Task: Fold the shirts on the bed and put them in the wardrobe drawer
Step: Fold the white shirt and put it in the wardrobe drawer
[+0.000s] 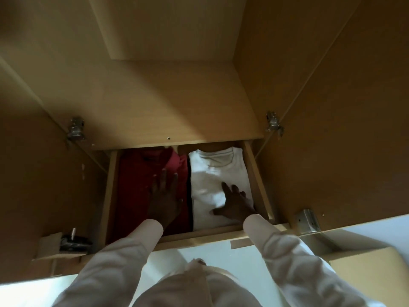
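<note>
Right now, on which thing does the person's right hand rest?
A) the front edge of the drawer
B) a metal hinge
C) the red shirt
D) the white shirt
D: the right hand lies with spread fingers on the folded white shirt at the right side of the drawer, while the left hand lies on the red shirt.
</note>
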Demonstrator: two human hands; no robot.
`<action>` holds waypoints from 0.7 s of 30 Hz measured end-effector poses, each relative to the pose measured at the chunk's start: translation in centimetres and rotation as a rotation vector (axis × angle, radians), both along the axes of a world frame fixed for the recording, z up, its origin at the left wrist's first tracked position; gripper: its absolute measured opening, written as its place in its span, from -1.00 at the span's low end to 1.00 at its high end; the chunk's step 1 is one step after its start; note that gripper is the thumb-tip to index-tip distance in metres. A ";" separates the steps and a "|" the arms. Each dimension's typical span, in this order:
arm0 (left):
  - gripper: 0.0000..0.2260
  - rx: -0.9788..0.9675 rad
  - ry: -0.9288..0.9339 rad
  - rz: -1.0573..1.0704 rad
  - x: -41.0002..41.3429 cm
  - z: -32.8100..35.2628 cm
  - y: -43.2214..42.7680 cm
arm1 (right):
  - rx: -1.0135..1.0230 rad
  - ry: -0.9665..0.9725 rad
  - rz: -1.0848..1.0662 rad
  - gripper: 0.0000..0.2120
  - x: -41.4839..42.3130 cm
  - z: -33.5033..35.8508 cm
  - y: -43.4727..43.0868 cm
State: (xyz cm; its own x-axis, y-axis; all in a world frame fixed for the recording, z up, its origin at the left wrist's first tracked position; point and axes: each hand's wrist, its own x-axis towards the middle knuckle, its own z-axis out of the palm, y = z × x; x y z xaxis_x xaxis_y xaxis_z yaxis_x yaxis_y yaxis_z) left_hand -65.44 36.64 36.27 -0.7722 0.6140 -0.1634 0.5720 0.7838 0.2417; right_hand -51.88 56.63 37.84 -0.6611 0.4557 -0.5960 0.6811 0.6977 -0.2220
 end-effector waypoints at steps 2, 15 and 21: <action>-0.22 -0.073 -0.032 0.058 -0.1 -0.5 -1.4 | -0.061 -0.116 -0.020 0.17 0.3 -1.4 -1.0; -0.17 -0.183 -0.221 0.019 -1.4 -3.3 -3.7 | 0.000 -0.177 -0.079 0.25 -2.7 -2.6 -0.3; -0.21 -0.129 -0.235 0.019 -1.2 -3.3 -4.5 | 0.061 -0.208 -0.072 0.23 -5.7 -1.3 0.3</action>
